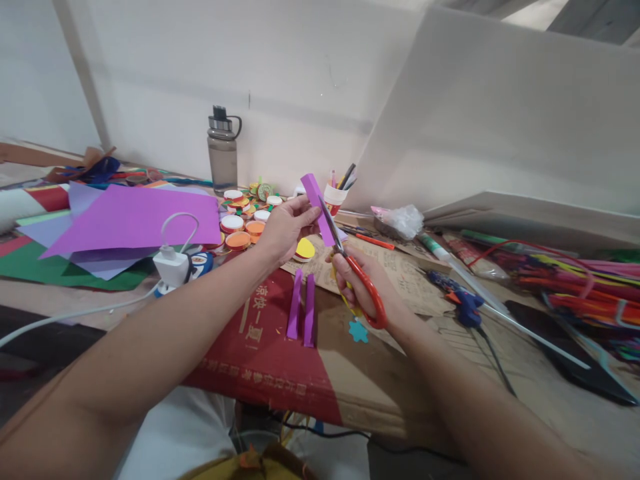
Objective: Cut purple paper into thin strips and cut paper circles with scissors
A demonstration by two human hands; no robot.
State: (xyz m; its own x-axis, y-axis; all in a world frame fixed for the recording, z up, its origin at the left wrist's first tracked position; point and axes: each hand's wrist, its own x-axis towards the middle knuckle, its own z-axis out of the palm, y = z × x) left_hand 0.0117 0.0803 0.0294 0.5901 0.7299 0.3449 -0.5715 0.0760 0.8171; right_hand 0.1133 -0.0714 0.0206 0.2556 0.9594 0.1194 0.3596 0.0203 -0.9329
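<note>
At 12 o'clock, a person's left hand (285, 230) pinches a purple paper strip (315, 198) while the right hand (364, 280) grips scissors (375, 303) against it; blades drifting toward 9 o'clock could nick the nearby left fingertips.

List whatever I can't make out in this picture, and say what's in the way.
All in the head view:
- Inner part of the scissors' handles: hidden by the right hand.
- Lower ends of the pens: hidden inside the cup.
- Print on the brown paper: too small and blurred.
- Far end of the white cable: cut off by the left edge.
</note>
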